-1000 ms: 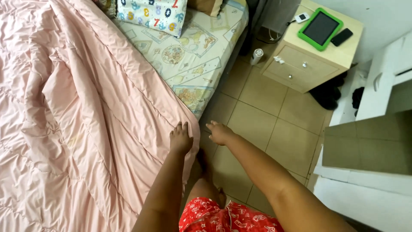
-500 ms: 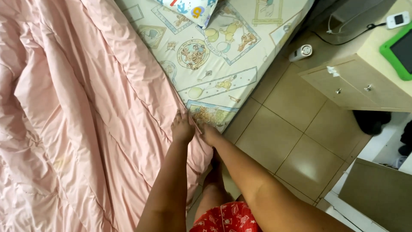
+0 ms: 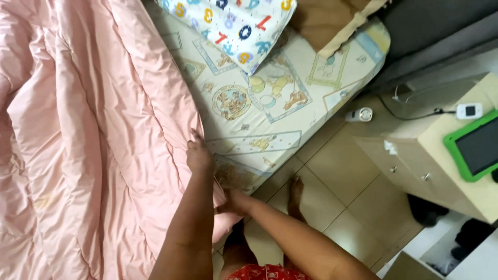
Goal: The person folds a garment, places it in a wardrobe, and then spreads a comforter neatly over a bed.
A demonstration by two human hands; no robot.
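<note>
1. Our left hand [image 3: 198,154] sits on the edge of the pink quilt [image 3: 93,129], fingers curled down onto the hem; it looks pinched shut on the fabric, thumb hidden beneath.
2. Our right hand [image 3: 232,201] is lower, at the bed's side, tucked against the hanging corner of the quilt. It is half hidden behind the left forearm, so we cannot tell whether it is closed on the cloth or only touching it.
3. The quilt covers the left part of the bed, rumpled into long folds, its right edge running down to our hands and spilling over the mattress side.
4. Our read: soft, puffy and light for its bulk, but floppy. It will sag and drag wherever it isn't held, and the smooth shell may slip through a loose pinch. The stitched hem near the corner looks like the firmest place to hold, hands spread apart.
5. Beside the quilt, the cartoon-print sheet [image 3: 264,98] lies bare, with a number-print pillow [image 3: 233,26] and a brown pillow [image 3: 324,21] at the head.
6. On the tiled floor [image 3: 337,181] our bare foot [image 3: 295,194] stands just beside the bed.
7. Further right, a nightstand [image 3: 415,166] carries a green-cased tablet [image 3: 474,148] and a small white device [image 3: 469,110].
</note>
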